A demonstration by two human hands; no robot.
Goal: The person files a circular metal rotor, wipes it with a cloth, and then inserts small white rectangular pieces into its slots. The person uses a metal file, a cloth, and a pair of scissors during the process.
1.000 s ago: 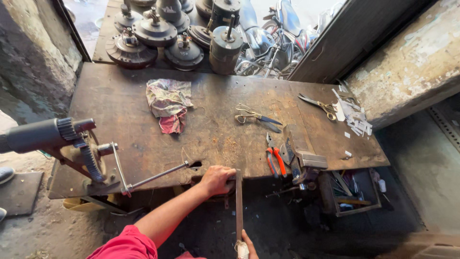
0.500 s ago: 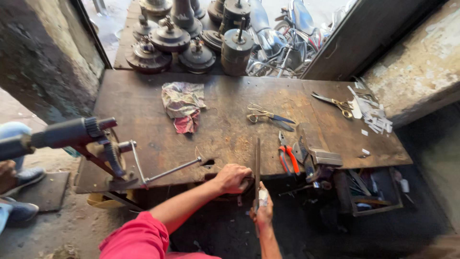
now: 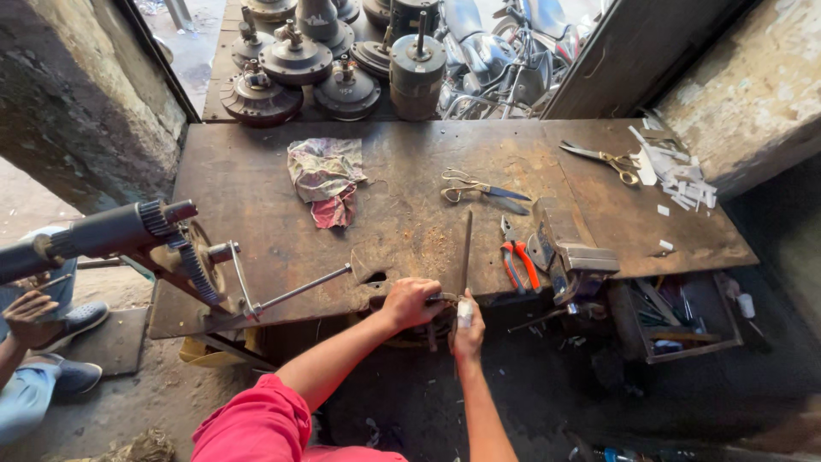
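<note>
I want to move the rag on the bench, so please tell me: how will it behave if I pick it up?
The rag lies crumpled in soft folds, so it is probably floppy and will droop from the fingers. It looks thin, so likely light for its size. It lies flat on the bench, so it should not roll or tip; a push would probably only bunch it.

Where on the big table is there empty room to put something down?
The widest bare stretch of the workbench lies left of the crumpled rag, down toward the hand crank. Another sits between the two scissors. It is crowded by the pliers and vise.
</note>
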